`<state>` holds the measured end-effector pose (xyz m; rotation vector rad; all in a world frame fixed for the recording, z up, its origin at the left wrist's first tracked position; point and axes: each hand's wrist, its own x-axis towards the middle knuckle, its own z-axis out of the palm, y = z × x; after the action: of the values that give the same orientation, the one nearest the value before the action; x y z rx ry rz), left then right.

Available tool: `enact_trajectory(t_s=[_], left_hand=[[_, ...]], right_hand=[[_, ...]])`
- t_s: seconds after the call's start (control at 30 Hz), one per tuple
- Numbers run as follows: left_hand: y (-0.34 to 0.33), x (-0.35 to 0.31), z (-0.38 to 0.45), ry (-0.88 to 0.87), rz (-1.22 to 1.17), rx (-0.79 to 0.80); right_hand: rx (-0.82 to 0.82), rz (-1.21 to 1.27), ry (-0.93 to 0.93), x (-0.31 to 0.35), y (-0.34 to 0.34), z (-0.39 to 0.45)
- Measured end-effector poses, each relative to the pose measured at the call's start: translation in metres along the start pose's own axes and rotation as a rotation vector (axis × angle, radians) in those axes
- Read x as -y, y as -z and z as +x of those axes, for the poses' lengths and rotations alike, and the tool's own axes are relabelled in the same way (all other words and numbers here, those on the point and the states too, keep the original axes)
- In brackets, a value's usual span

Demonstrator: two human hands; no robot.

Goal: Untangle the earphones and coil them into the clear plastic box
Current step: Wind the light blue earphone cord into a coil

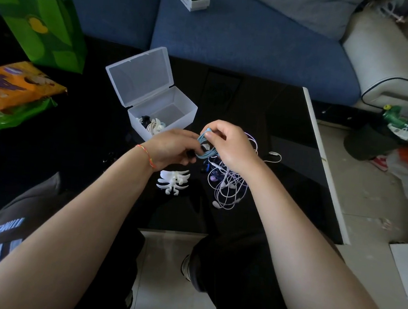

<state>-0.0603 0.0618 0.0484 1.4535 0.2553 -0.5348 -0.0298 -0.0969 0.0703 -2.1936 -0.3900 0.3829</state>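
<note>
Now: blue earphones half-coiled between both hands, just in front of the clear plastic box.

Both hands work the blue earphones (207,146) near the clear plastic box (163,111), which stands lid-up on the black counter (274,136) with a few coiled sets already inside. The left hand (173,147) has its fingers curled round the bundle's near side; the right hand (226,144) pinches the loops at the top between thumb and fingertips. The cord looks light, thin and limp, likely to spring loose, so holding the whole coil pinched across its loops seems wiser than tugging one strand. A pale tangle of earphones (229,186) lies just to the box's near right. Print on the sleeve and packets is not legible.
</note>
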Motion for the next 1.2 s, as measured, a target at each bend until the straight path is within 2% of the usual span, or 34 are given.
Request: enact_trajectory(t_s=[0.1, 0.27, 0.5, 0.63, 0.83, 0.9, 0.97, 1.03, 1.1, 1.2], left_hand=[[0.003, 0.0, 0.0, -0.031, -0.103, 0.028], [0.005, 0.002, 0.0, -0.109, -0.279, 0.176], [0.003, 0.007, 0.0, -0.08, -0.392, 0.228], [0.001, 0.009, 0.001, -0.05, -0.339, 0.172], [-0.005, 0.011, 0.004, -0.105, -0.52, 0.069], [-0.006, 0.01, 0.002, -0.121, -0.466, 0.106], [-0.002, 0.008, -0.001, -0.095, -0.31, 0.177], [0.006, 0.006, -0.003, -0.028, -0.147, 0.255], [0.014, 0.004, -0.005, 0.048, -0.12, 0.309], [0.01, 0.002, -0.005, 0.087, -0.01, 0.289]], right_hand=[[-0.023, 0.073, -0.018, -0.001, 0.0, 0.001], [-0.122, 0.207, -0.097, 0.0, 0.001, 0.004], [-0.199, 0.393, -0.193, -0.001, 0.004, 0.004], [-0.203, 0.365, -0.166, -0.002, 0.006, 0.002], [-0.126, 0.323, -0.13, 0.0, 0.01, 0.0], [-0.113, 0.265, -0.133, 0.0, 0.012, 0.001], [-0.091, 0.171, -0.102, -0.002, 0.014, 0.001], [-0.033, 0.06, -0.067, -0.002, 0.017, 0.001], [0.04, 0.001, -0.054, 0.0, 0.02, 0.001], [0.134, -0.027, -0.042, 0.004, 0.023, -0.003]])
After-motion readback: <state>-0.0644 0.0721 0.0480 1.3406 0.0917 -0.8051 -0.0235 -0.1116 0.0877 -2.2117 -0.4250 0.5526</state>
